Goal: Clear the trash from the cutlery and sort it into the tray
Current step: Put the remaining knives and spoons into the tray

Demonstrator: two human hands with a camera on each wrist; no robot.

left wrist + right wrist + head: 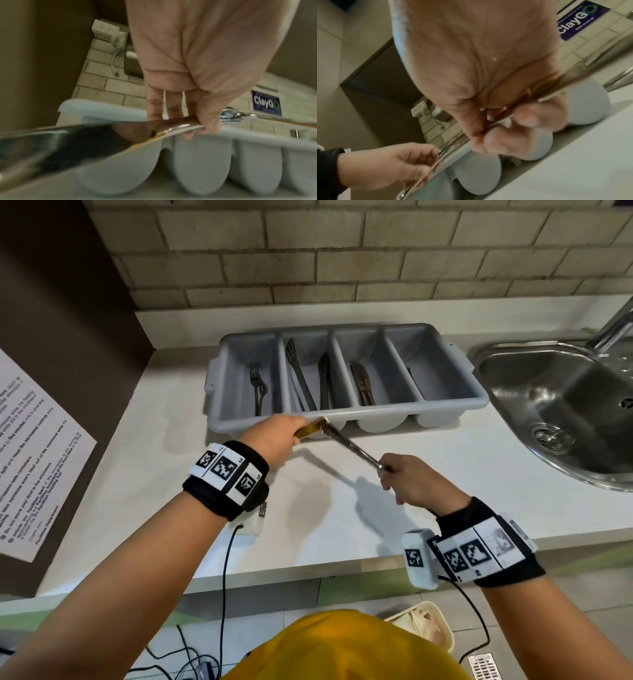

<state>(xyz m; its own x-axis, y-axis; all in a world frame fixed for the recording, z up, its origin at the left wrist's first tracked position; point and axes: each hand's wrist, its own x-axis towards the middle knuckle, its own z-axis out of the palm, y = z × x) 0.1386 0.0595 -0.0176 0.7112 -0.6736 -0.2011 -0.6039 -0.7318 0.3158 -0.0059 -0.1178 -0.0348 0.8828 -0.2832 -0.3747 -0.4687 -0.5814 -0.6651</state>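
Note:
A grey four-compartment cutlery tray [376, 414] stands on the white counter and holds a fork [257, 386], dark tongs [301, 374] and knives [363, 383]. Just in front of its near rim, my right hand [387, 470] grips one end of a silver metal utensil [352, 448] that slants up and left. At the utensil's far end my left hand [298, 433] pinches a shiny gold-brown piece [310, 429]. In the left wrist view the thumb [205, 124] presses this shiny piece, which carries yellow specks [154, 135]. Blur hides what the piece is.
A steel sink [561, 412] with a faucet [613, 326] lies to the right. A printed notice [34, 460] hangs on the brown panel at left. Below the counter edge sits a cream bin [428, 631] with paper in it. Cables trail on the floor.

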